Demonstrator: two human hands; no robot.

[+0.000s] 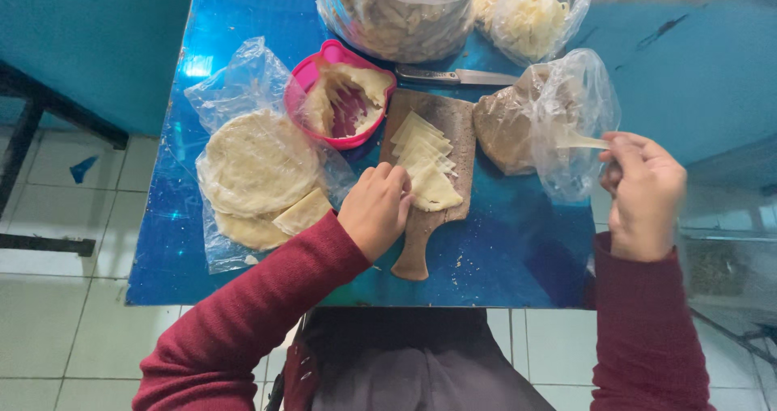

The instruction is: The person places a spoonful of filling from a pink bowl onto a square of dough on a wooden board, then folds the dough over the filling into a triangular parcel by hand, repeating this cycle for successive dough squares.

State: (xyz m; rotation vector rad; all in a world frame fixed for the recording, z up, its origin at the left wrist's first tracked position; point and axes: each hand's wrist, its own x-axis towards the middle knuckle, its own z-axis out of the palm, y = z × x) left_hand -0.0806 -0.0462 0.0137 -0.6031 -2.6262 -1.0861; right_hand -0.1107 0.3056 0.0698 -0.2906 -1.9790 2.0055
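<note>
My left hand (376,207) rests on a pile of pale cheese slices (426,162) stacked on a wooden cutting board (455,118), fingers curled over the slices' left edge. My right hand (643,192) is raised at the right and pinches a thin pale utensil (581,141) whose tip points into a clear plastic bag of brown filling (518,120). A pink dough press (344,95) lies open beyond the board with a dough round in it. Flat dough discs (259,164) sit on clear plastic at the left.
A knife (461,76) lies behind the board. Two large clear bags, one of fried pieces (401,19) and one of pale shreds (526,10), stand at the back of the small blue table (518,249). Tiled floor lies to the left.
</note>
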